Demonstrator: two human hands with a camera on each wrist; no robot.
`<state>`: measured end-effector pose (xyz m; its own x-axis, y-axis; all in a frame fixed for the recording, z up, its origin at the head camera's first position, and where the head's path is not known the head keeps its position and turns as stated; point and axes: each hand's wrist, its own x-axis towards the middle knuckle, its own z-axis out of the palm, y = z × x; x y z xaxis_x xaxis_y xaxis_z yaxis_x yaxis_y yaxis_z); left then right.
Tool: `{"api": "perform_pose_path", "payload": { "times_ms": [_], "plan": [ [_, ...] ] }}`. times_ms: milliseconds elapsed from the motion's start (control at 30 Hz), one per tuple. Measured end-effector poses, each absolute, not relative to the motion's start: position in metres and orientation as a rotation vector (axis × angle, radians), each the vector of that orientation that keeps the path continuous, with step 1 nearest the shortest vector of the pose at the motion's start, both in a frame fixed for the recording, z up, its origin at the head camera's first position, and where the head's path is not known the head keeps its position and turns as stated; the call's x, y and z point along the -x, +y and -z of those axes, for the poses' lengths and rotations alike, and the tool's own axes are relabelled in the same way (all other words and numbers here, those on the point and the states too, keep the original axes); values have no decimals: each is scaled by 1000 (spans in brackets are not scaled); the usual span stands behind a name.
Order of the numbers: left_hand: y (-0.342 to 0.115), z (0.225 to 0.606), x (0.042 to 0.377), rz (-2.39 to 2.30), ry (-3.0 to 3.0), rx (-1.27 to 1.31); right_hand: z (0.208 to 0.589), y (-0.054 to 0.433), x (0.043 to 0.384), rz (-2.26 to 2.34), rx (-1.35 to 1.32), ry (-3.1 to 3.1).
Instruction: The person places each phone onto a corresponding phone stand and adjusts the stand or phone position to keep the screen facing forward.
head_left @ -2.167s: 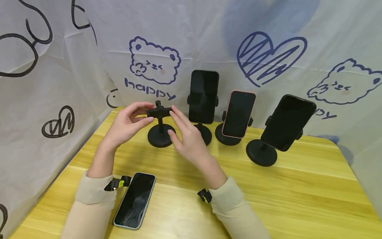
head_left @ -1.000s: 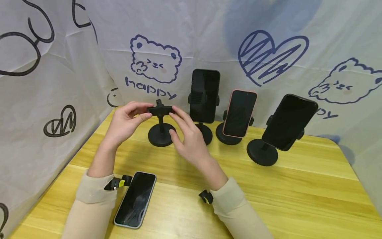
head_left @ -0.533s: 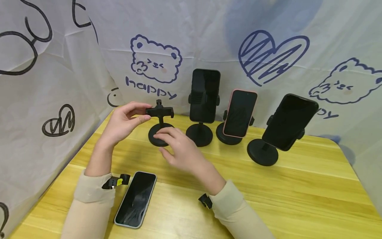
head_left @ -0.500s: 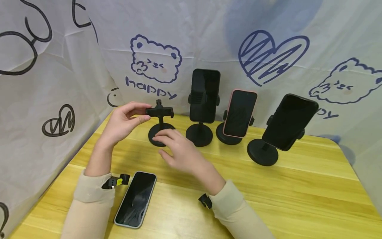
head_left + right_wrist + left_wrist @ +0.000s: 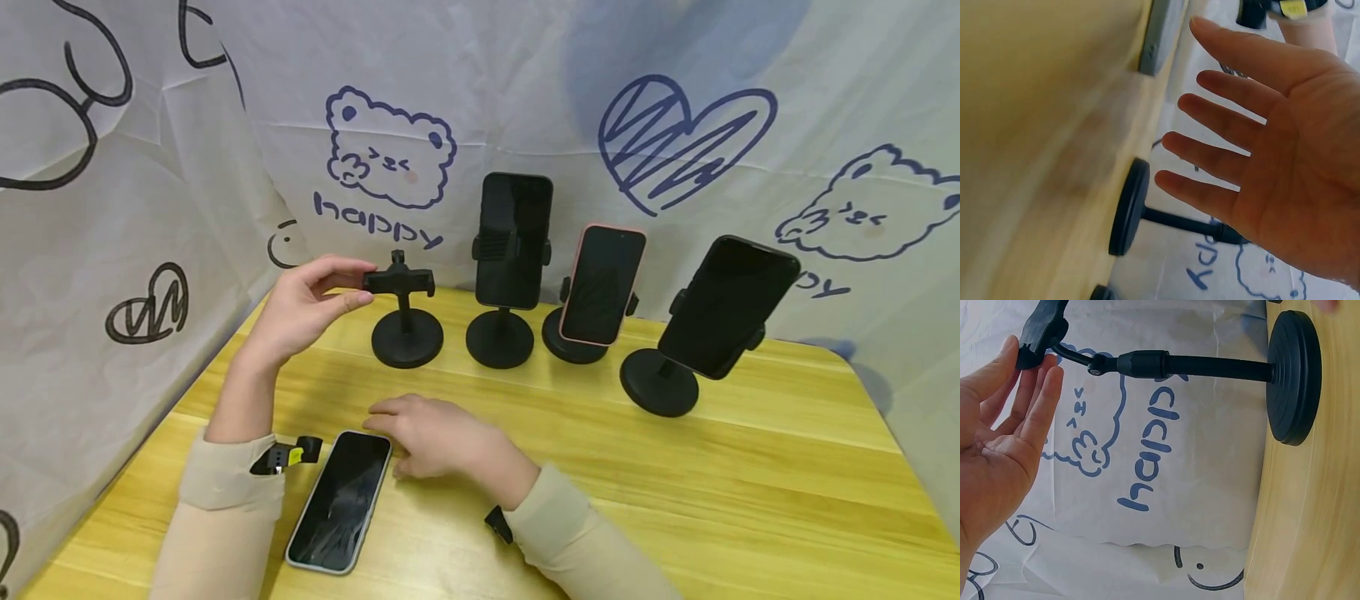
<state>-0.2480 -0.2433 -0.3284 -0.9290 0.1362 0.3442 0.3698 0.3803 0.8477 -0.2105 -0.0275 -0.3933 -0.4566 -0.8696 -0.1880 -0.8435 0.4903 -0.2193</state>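
A black phone stand [image 5: 405, 337] with a round base and a bare clamp is at the back left of the table. My left hand [image 5: 303, 308] pinches the left end of its clamp between thumb and fingers; the left wrist view shows the same grip on the clamp [image 5: 1041, 337]. My right hand [image 5: 442, 437] is over the table, beside the upper right edge of a phone [image 5: 341, 500] lying screen up in a pale case. In the right wrist view the right hand [image 5: 1272, 137] has its fingers spread and relaxed, holding nothing, apart from the phone's edge [image 5: 1160, 37].
Three more stands hold phones to the right: a black phone [image 5: 513, 242], a pink-cased phone [image 5: 603, 283] and a tilted black phone [image 5: 727, 308]. A white cloth with drawings [image 5: 525, 83] hangs behind the wooden table [image 5: 750, 483].
My right hand has left the clamp's right end and come down toward the lying phone. My left hand still pinches the clamp's left end, and the stand has stayed in place.
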Motion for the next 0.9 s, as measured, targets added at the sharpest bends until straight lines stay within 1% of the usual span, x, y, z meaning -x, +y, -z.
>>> {"api": "perform_pose_path", "payload": {
  "times_ms": [400, 567, 767, 900],
  "plan": [
    [-242, 326, 248, 1562, -2443, 433, 403, -47, 189, -35, 1572, 2345],
    [-239, 324, 249, 1544, -2456, 442, 401, -51, 187, -28, 1553, 2326],
    [-240, 322, 247, 1528, -2470, 394, 400, -62, 187, -48, 1540, 2244],
    [-239, 324, 246, 1541, -2472, 374, 403, -61, 188, -35, 1568, 2216]
  ]
}}
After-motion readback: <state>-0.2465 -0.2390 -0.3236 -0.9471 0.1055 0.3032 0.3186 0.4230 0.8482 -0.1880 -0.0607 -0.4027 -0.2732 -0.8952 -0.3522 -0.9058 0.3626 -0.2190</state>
